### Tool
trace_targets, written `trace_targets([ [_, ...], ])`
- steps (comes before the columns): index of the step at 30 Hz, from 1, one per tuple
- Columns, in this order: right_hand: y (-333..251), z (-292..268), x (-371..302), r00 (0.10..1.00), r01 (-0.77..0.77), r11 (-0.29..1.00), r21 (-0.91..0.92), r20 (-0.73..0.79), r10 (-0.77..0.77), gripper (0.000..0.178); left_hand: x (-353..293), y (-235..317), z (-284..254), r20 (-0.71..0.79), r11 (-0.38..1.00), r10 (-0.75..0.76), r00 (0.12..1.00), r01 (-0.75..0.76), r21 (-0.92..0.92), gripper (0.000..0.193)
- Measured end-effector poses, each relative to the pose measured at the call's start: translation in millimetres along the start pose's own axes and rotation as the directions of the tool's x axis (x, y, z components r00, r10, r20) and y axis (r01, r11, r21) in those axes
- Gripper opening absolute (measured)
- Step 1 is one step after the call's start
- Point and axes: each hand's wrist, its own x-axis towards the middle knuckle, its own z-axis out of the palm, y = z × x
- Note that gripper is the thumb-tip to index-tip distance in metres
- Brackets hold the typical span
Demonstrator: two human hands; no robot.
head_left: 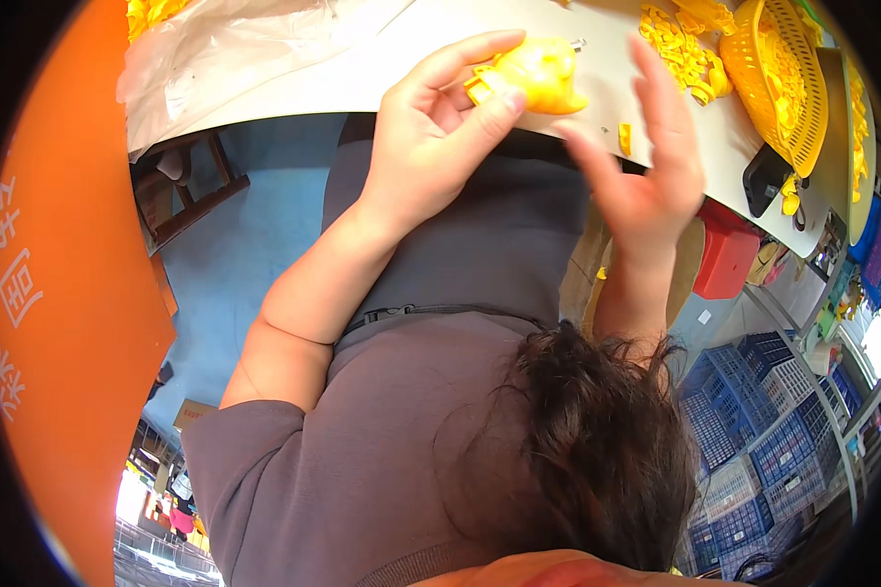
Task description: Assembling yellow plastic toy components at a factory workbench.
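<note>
My left hand [440, 127] pinches a shiny yellow plastic piece [543, 76] between thumb and fingers, just above the table's near edge. The piece is rounded, with a squarish end toward my palm and a small dark metal-looking bit at its far right. To its right, my right hand [651, 161] is raised with thumb and fingers spread, holding nothing. Its fingers are slightly blurred. A small yellow strip [625, 138] lies on the table between the two hands.
The pale table [362, 73] runs across the top, with clear plastic sheeting [215, 59] at left. At right are loose yellow pieces [680, 54], a yellow basket [803, 117] of small parts and a black phone [762, 181]. A red stool [726, 252] and blue crates [744, 391] stand beyond.
</note>
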Motion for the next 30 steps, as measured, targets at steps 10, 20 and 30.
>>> trace_targets([
  [10,30,-34,-36,0.873,-0.475,0.851,-0.221,-0.003,0.487,0.027,0,3,-15,0.009,0.984,-0.107,0.994,0.107,-0.139,0.046],
  [20,-21,5,-5,0.629,-0.700,0.271,0.661,0.390,0.672,0.052,-6,-21,-2,0.008,0.986,0.141,0.990,-0.139,-0.093,0.053],
  [30,-29,25,-17,0.804,-0.497,0.414,0.762,0.225,0.551,0.075,-7,-21,2,0.157,0.954,0.272,0.949,-0.287,0.081,0.061],
])
